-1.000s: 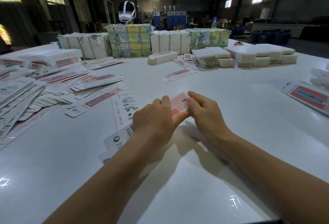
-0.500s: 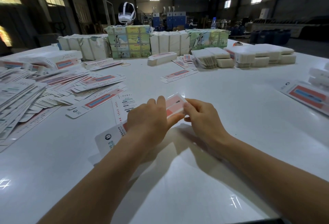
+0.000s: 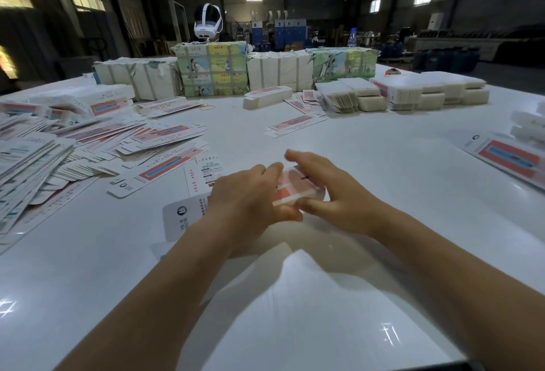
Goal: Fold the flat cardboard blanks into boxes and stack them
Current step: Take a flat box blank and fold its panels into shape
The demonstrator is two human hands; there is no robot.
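Print on the cardboard blanks and wrapped bundles, too blurred to read.

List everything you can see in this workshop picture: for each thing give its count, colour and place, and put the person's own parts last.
table: one, white, fills foreground
loose blanks: many, white and red, left
held blank: one, red and white, centre, between hands
wrapped bundles: four, white or green-yellow, far edge
stacked blanks: several piles, white, far right
headset: one, white, behind bundles
left hand: one, grips held blank
right hand: one, fingers on held blank's end
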